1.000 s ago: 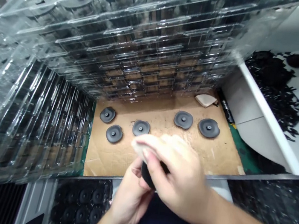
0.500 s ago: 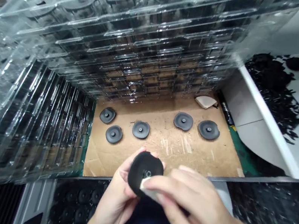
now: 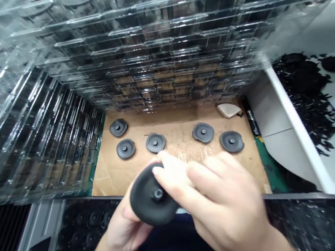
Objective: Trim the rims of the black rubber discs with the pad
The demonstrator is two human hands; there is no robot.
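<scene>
My left hand [image 3: 129, 217] is closed around a round black rubber-looking disc [image 3: 148, 201] from the left and below. The disc is tilted toward me, and a small ringed stud stands at its centre. My right hand [image 3: 221, 203] is closed, its thumb and fingertips pressed at the disc's upper edge. A white pad [image 3: 176, 166] appears as a bright patch under those fingers, mostly covered and blurred. Beyond my hands, several similar dark discs lie stud up on a cardboard sheet [image 3: 107, 179]; the closest is a grey-black disc [image 3: 155, 143].
Tall stacks of clear plastic trays [image 3: 155, 42] wall in the back and left. On the right, a white bin [image 3: 302, 126] holds black scraps. A white wedge-shaped piece [image 3: 228, 110] and a black marker [image 3: 250, 117] lie by it. Black trays sit below the front edge.
The disc has come nearer and tilted, so its stud shows plainly. My right hand has moved from the disc's centre up to its far edge. The discs on the cardboard stay put.
</scene>
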